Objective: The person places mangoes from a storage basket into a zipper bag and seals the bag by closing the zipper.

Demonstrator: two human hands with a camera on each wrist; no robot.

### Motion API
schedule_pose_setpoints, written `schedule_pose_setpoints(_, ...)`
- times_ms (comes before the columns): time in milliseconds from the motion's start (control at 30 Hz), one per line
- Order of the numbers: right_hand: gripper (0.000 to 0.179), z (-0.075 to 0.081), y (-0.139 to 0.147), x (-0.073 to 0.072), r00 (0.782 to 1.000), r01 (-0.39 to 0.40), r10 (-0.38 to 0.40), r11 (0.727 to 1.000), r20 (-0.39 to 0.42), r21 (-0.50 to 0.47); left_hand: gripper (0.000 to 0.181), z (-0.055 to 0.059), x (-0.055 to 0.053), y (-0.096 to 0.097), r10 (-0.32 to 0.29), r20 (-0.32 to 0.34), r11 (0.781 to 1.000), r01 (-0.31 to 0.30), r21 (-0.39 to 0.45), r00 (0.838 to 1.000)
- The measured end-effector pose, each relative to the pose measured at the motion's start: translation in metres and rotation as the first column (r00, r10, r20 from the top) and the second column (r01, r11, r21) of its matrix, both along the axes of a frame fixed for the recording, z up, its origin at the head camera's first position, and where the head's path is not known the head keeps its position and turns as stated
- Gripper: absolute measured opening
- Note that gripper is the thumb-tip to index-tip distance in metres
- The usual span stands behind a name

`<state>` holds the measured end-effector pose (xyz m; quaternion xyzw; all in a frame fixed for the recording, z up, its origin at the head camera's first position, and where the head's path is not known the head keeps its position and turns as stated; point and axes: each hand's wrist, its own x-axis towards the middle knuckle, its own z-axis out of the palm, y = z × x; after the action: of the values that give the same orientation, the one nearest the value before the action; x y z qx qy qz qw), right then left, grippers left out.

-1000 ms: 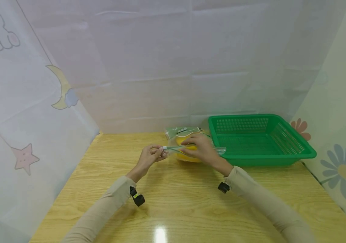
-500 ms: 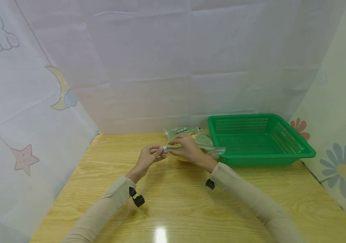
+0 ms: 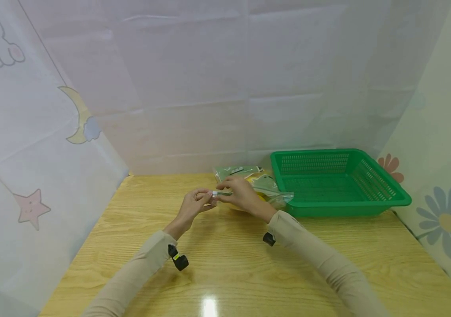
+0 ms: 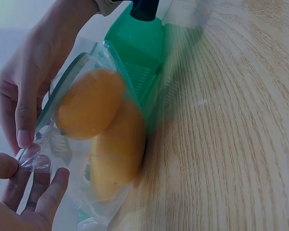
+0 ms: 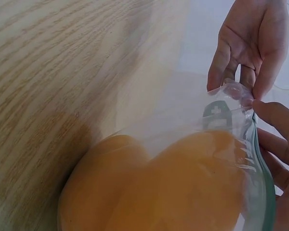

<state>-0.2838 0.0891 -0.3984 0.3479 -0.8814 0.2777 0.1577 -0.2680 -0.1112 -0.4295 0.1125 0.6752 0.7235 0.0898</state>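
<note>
A clear zip bag holds two orange-yellow fruits that look like mangoes, one mango leaning on the other mango. Along its upper edge runs a green zip strip. My left hand pinches the bag's left corner, beside a small white piece at the end of the zip. Close against it, my right hand pinches the zip between thumb and fingers. In the head view, my right hand covers much of the bag and fruit.
A green plastic basket with slotted walls stands right of the bag, whose right corner overlaps its edge. Green printed plastic lies behind the bag. The wooden table meets a pale cloth backdrop at the back.
My right hand has slid left along the zip until it is beside my left hand, uncovering the bag's right part. The left hand has stayed in place, pinching the corner.
</note>
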Motion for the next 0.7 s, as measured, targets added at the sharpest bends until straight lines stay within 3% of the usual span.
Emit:
schedule_pose_setpoints(400,0.022,-0.0041,-0.0032,-0.0060,1.000,0.001,-0.001,0.999,-0.012,0.035,0.025,-0.0005,-0.0013,0.0006,0.022,-0.009,1.000,-0.022,0.000,1.000)
schedule_pose_setpoints(700,0.016,-0.0036,-0.0046,-0.0069,0.999,0.009,-0.010,1.000,0.034,0.028,0.027,0.0017,-0.0006,0.0018,0.023,0.003,0.999,-0.023,0.025,1.000)
